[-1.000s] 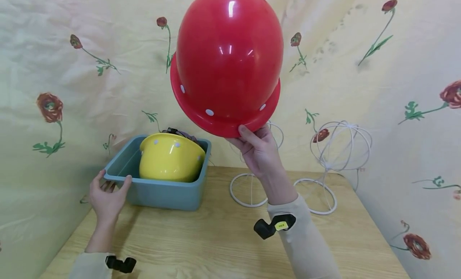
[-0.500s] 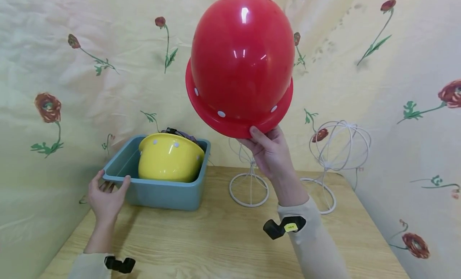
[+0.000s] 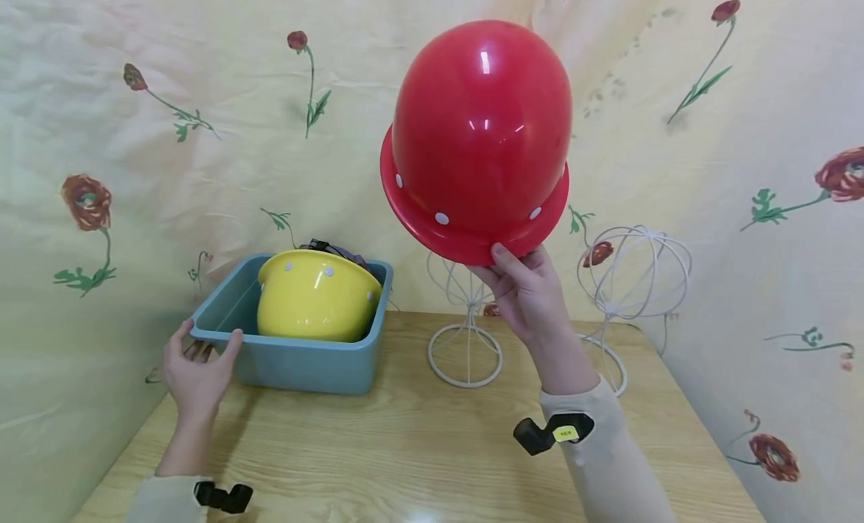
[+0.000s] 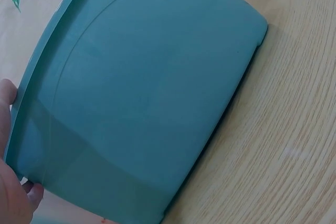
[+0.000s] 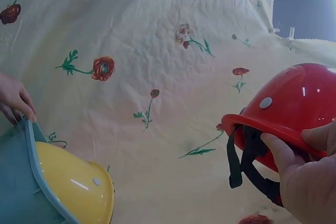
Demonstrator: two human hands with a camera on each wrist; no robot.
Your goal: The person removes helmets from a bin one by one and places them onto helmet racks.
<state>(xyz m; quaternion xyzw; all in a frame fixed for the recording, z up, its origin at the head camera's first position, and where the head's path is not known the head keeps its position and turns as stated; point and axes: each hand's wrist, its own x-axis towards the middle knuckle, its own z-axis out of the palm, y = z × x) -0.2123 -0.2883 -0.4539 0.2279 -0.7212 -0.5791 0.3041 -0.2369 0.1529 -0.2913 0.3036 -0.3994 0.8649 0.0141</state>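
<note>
My right hand [image 3: 529, 290] pinches the brim of a red hard hat [image 3: 482, 140], thumb on the outer side. The hat is raised crown-up above the table; in the right wrist view its black chin strap [image 5: 234, 161] hangs beneath the brim. My left hand [image 3: 199, 373] grips the near left corner of a blue-green plastic bin [image 3: 304, 365], which stands on the table. Inside the bin a yellow hard hat [image 3: 317, 298] lies brim up, with dark straps [image 3: 324, 245] behind it. The left wrist view shows the bin's outer wall [image 4: 142, 87] and part of the hand.
Two white wire stands with globe-like tops and ring bases are on the wooden table [image 3: 405, 448]: one stand [image 3: 466, 358] below the red hat, the other stand [image 3: 634, 275] farther right. A flowered cloth [image 3: 223, 133] hangs behind and at the sides.
My right hand has carried the red hard hat to the right and slightly down, so its crown is fully visible and the nearer wire stand shows more. The left hand and bin stay put.
</note>
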